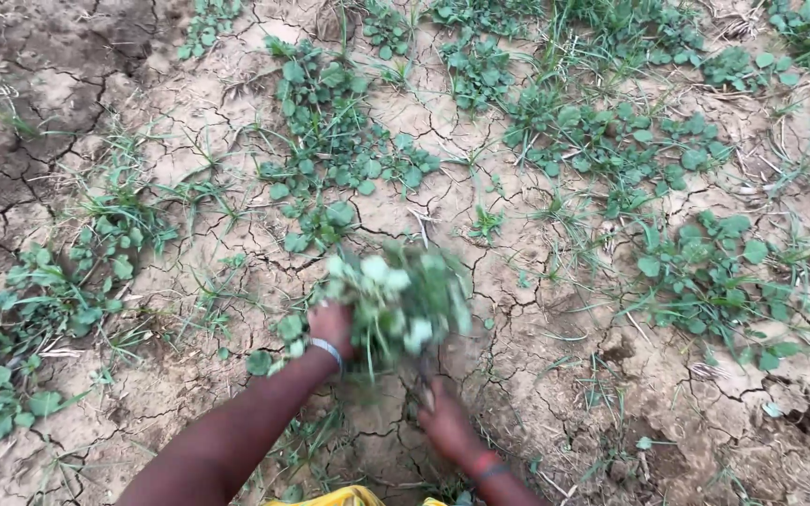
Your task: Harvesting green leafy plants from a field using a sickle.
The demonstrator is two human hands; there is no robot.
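Blurred, leafy green weed clump (400, 305), left hand (330, 328) closed around it, right hand (444, 424) low on cracked soil (536, 319), grip unclear

1. There are no packages, labels, signs or screens in this view.

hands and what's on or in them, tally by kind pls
hands: 2, left hand and right hand
bunch of pulled weeds: 1, in the left hand
metal bangle: 1
red wrist band: 1
total: 5
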